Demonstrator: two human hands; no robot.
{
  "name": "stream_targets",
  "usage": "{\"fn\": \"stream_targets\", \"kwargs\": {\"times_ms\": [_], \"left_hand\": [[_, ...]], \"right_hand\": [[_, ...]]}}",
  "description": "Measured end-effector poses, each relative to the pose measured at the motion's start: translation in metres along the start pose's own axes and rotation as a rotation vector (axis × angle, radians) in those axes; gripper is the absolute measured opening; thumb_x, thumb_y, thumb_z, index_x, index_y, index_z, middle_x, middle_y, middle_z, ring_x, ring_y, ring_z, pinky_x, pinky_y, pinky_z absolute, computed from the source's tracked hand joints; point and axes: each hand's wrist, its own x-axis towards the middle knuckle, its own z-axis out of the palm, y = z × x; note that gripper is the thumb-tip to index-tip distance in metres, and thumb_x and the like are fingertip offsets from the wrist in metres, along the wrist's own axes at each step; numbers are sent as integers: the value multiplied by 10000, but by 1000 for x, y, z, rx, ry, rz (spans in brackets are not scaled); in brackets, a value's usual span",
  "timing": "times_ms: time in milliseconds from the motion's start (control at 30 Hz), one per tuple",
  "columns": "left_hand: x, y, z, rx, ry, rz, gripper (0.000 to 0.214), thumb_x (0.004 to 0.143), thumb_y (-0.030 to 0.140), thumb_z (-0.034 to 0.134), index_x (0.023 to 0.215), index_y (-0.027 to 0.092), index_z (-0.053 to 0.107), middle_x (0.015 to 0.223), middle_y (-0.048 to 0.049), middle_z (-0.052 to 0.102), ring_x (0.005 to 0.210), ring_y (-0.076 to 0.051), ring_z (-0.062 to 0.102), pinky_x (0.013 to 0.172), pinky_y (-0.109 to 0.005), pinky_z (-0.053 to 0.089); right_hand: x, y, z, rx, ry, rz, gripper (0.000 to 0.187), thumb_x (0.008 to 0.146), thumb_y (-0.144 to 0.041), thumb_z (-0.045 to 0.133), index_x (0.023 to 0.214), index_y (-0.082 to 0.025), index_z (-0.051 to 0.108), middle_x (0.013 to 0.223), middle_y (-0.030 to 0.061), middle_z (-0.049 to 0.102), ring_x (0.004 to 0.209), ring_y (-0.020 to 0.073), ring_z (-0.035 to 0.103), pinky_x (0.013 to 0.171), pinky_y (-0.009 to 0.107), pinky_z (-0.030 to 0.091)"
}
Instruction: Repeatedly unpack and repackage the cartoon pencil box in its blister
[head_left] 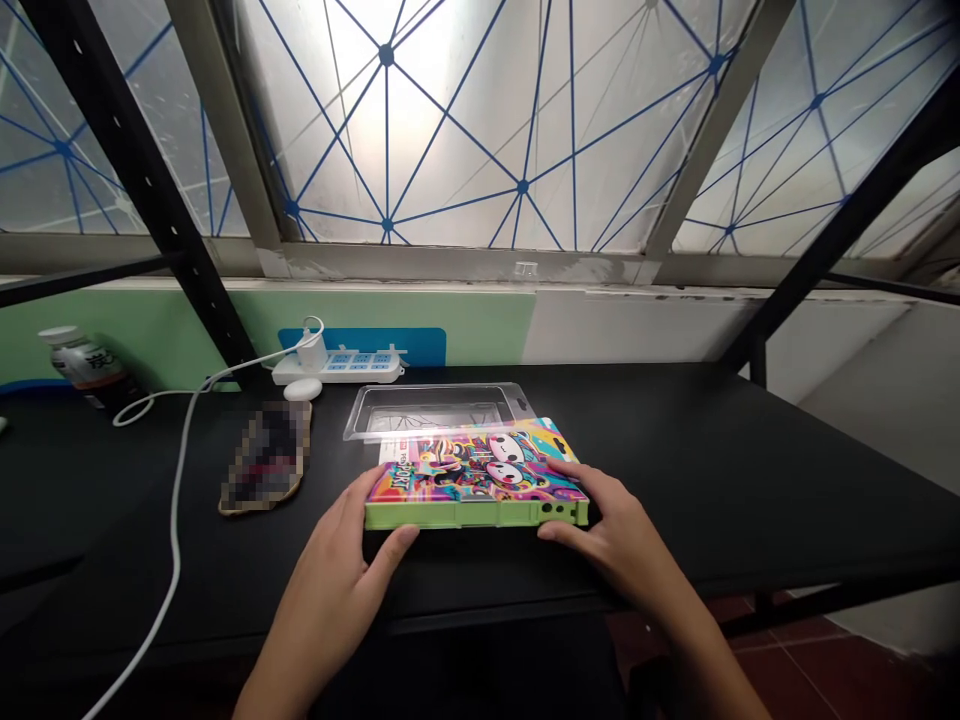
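A colourful cartoon-printed phone case (477,476) with a light green rim lies flat on the black table (712,470), near its front edge. My left hand (352,560) grips its left end, thumb against the front rim. My right hand (611,535) grips the right end, fingers over the top and thumb on the front rim. Just behind the case lies a clear plastic packaging tray (439,408).
A white power strip (341,365) with a plugged charger sits at the back, its white cable (176,500) trailing over the table's left side. A small white oval object (302,389), a blurred flat item (266,460) and a bottle (86,368) stand at left. Black shelf posts frame both sides.
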Motion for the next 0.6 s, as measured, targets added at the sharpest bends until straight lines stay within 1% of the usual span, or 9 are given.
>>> {"fn": "stream_targets", "kwargs": {"times_ms": [67, 100, 167, 200, 300, 400, 500, 533, 600], "left_hand": [[1, -1, 0, -29, 13, 5, 566, 968, 526, 464, 1451, 241, 383, 1451, -124, 520, 1321, -318, 505, 1055, -483, 433], [1, -3, 1, -36, 8, 4, 541, 971, 528, 457, 1423, 236, 402, 1417, -127, 543, 1308, -321, 511, 1052, -491, 428], [2, -6, 3, -35, -15, -4, 487, 979, 537, 435, 1358, 232, 446, 1326, -123, 597, 1258, -321, 539, 1034, -499, 431], [3, -8, 5, -25, -17, -8, 481, 979, 544, 429, 1341, 229, 459, 1304, -121, 606, 1245, -321, 543, 1032, -501, 427], [6, -11, 8, 27, 23, 0, 512, 982, 555, 406, 1354, 209, 470, 1364, -129, 569, 1299, -323, 497, 1063, -506, 401], [9, -10, 10, 89, 41, -7, 583, 1006, 534, 322, 1429, 149, 432, 1453, -168, 503, 1385, -337, 418, 1099, -522, 373], [11, -9, 13, 121, 36, -50, 678, 1020, 517, 237, 1508, 55, 331, 1528, -224, 412, 1453, -354, 318, 1131, -546, 333], [11, -9, 13, 121, 29, -57, 684, 1024, 510, 224, 1520, 48, 314, 1539, -224, 398, 1461, -353, 306, 1136, -547, 325], [10, -9, 12, 113, 10, -44, 659, 1032, 488, 210, 1541, 76, 289, 1552, -199, 394, 1458, -338, 319, 1143, -545, 315]], "right_hand": [[5, -3, -1, -34, 41, 0, 561, 780, -672, 659, 1123, -228, 687, 1097, 103, 705, 1031, 331, 626, 874, 450, 488], [9, -5, -2, -48, 51, 11, 525, 819, -698, 590, 1006, -220, 702, 1000, 99, 710, 950, 316, 635, 821, 430, 488], [19, -11, -3, -70, 38, 40, 550, 888, -721, 449, 831, -219, 668, 854, 84, 691, 814, 282, 628, 745, 396, 468], [24, -15, -3, -80, 30, 55, 566, 910, -719, 402, 800, -222, 646, 821, 77, 684, 782, 272, 623, 737, 390, 456], [37, -26, -1, -121, 18, 71, 556, 954, -687, 347, 880, -222, 643, 866, 66, 698, 822, 268, 636, 801, 402, 427], [42, -35, 9, -221, 77, 40, 547, 976, -653, 349, 1081, -195, 630, 1019, 102, 701, 937, 296, 639, 840, 432, 411], [40, -42, 23, -363, 142, -76, 509, 993, -568, 412, 1279, -170, 551, 1217, 156, 650, 1091, 344, 584, 877, 475, 399], [39, -46, 28, -397, 146, -130, 464, 1002, -516, 430, 1293, -173, 547, 1265, 163, 630, 1142, 352, 556, 908, 492, 386], [38, -54, 35, -425, 114, -252, 342, 1020, -392, 438, 1261, -192, 575, 1296, 150, 619, 1193, 336, 525, 985, 513, 339]]}}
